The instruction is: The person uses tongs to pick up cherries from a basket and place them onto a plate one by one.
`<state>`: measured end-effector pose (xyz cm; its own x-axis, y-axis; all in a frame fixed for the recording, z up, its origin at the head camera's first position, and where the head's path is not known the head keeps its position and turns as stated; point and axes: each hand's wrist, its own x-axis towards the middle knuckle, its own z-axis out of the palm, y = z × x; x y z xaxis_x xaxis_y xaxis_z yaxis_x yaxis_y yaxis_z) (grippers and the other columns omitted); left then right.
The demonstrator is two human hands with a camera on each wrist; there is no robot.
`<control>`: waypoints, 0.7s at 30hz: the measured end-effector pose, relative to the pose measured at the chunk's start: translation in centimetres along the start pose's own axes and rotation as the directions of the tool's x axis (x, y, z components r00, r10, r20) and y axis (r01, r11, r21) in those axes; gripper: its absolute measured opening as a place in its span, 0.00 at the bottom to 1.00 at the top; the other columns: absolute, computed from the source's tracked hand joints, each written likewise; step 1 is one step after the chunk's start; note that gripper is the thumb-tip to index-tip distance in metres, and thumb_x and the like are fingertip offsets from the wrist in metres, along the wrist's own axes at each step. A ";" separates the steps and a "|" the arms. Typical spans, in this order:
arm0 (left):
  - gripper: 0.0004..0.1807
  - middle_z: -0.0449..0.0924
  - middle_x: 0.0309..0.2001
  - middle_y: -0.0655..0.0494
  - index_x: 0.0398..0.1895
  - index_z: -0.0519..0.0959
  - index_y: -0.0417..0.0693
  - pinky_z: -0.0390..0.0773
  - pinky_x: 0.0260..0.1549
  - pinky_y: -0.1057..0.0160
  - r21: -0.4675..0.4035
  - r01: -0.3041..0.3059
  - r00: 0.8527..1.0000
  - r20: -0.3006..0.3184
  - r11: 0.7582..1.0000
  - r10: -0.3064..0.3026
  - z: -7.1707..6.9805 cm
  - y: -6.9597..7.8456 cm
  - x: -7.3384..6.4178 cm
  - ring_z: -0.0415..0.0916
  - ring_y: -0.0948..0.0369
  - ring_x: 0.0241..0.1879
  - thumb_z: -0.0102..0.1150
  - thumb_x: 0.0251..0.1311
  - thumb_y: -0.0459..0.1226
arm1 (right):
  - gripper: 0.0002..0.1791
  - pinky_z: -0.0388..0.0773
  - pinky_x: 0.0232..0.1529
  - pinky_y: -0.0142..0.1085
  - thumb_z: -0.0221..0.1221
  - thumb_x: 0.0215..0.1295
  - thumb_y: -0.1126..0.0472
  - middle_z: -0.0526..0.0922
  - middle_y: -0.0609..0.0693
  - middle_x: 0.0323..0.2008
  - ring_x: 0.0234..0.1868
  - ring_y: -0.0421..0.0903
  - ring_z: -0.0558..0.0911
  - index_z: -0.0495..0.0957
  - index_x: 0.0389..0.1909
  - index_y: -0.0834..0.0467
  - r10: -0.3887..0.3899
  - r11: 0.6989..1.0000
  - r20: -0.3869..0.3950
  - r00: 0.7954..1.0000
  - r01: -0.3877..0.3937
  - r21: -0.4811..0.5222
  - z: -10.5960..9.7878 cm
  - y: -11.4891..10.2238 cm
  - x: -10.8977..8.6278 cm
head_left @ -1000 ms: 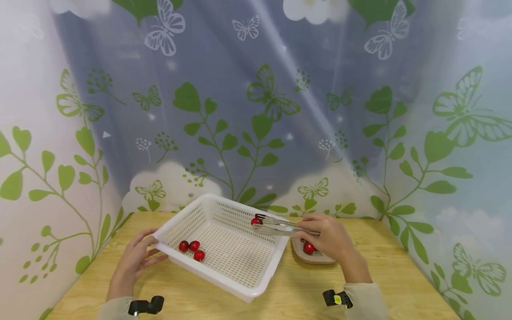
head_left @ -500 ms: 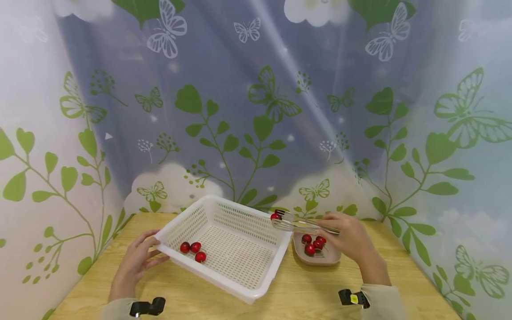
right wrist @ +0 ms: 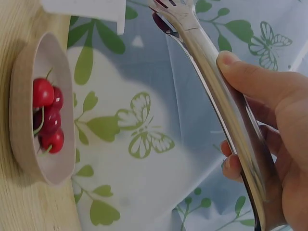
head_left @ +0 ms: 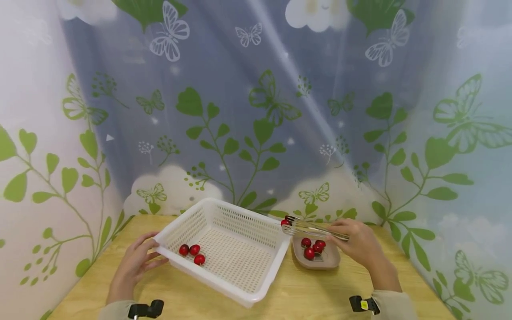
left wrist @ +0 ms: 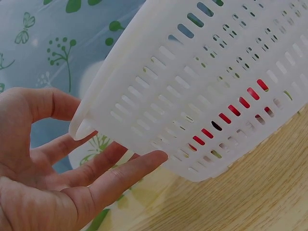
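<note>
My left hand [head_left: 134, 264] grips the left corner of a white perforated plastic basket [left wrist: 159, 91], with thumb and fingers about its rim. Three red cherries [head_left: 194, 250] lie inside near that corner. My right hand [head_left: 362, 242] holds metal serving tongs [right wrist: 226, 110] with a fork-like tip. Pinched at the tip is a dark red cherry [head_left: 285, 222], just beyond the basket's right rim and above the back left of a small beige dish [head_left: 320, 265]. Several stemmed cherries [right wrist: 45, 115] sit in that dish.
Basket and dish stand side by side on a light wooden table [head_left: 296, 298]. A patterned curtain [head_left: 256, 133] with leaves and butterflies hangs behind the table and at both sides. Black straps with small devices are on both wrists.
The tongs, with the cherry still pinched, have moved right from over the basket to beyond its right rim, uncovering more of the dish. My left hand and the basket have stayed in place.
</note>
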<state>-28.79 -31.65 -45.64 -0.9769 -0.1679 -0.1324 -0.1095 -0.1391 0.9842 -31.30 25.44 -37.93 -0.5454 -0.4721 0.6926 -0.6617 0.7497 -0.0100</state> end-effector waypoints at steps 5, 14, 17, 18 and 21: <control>0.26 0.70 0.56 0.51 0.72 0.63 0.45 0.91 0.50 0.54 0.009 0.001 1.000 0.000 1.000 -0.001 0.1 -0.1 0.1 0.84 0.60 0.43 0.47 0.72 0.33 | 0.13 0.89 0.33 0.44 0.76 0.50 0.63 0.90 0.53 0.38 0.35 0.50 0.88 0.91 0.39 0.57 0.015 1.000 -0.018 1.000 -0.015 -0.008 -0.2 0.7 -0.8; 0.27 0.67 0.60 0.49 0.73 0.61 0.47 0.90 0.53 0.54 0.014 0.010 1.000 0.003 1.000 -0.010 -0.1 0.0 0.1 0.84 0.60 0.43 0.48 0.72 0.34 | 0.12 0.89 0.36 0.50 0.76 0.52 0.61 0.90 0.55 0.40 0.38 0.55 0.89 0.91 0.39 0.57 0.111 0.994 0.031 0.993 -0.110 -0.017 -1.1 1.6 -1.4; 0.27 0.67 0.60 0.48 0.74 0.61 0.47 0.90 0.52 0.55 0.021 0.009 1.000 0.004 1.000 -0.009 -0.1 0.1 0.0 0.84 0.61 0.43 0.47 0.72 0.34 | 0.12 0.89 0.40 0.54 0.75 0.55 0.60 0.90 0.57 0.42 0.41 0.58 0.89 0.91 0.41 0.58 0.160 0.987 0.081 0.984 -0.158 -0.024 -1.3 2.0 -1.6; 0.27 0.67 0.60 0.48 0.74 0.60 0.47 0.90 0.52 0.55 0.023 0.012 1.000 0.004 1.000 -0.012 0.0 0.1 -0.1 0.84 0.61 0.43 0.47 0.72 0.33 | 0.12 0.89 0.41 0.55 0.74 0.56 0.59 0.90 0.57 0.42 0.42 0.58 0.88 0.91 0.41 0.58 0.177 0.984 0.100 0.979 -0.176 -0.022 -1.3 2.1 -1.7; 0.28 0.67 0.61 0.48 0.74 0.60 0.46 0.90 0.52 0.55 0.027 0.016 1.000 0.006 0.999 -0.017 0.1 0.1 -0.2 0.84 0.61 0.43 0.47 0.72 0.33 | 0.12 0.88 0.44 0.58 0.73 0.58 0.58 0.90 0.59 0.44 0.44 0.61 0.88 0.90 0.42 0.58 0.223 0.975 0.157 0.962 -0.224 -0.013 -1.3 2.3 -2.0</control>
<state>-28.58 -31.57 -45.46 -0.9760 -0.1596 -0.1480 -0.1305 -0.1153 0.9847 -31.04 28.72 -38.36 -0.7531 -0.3597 0.5509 -0.5159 0.8425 -0.1551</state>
